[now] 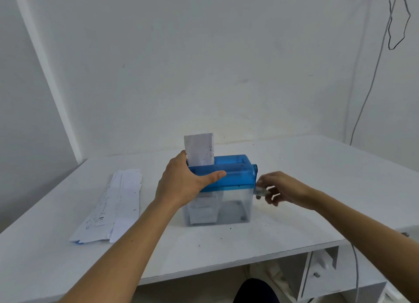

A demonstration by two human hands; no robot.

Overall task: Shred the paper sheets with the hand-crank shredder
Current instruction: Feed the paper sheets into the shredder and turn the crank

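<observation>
The hand-crank shredder has a blue top and a clear bin, and stands mid-table. A white paper strip sticks upright out of its slot at the left end. My left hand grips the left end of the blue top, thumb lying along its front. My right hand is at the right side, fingers curled round the clear crank handle, which is blurred. Shredded paper lies inside the bin under the slot.
A loose stack of long paper sheets lies on the white table left of the shredder. The wall is close behind. A cable hangs at the right. Shelves sit under the table's right part.
</observation>
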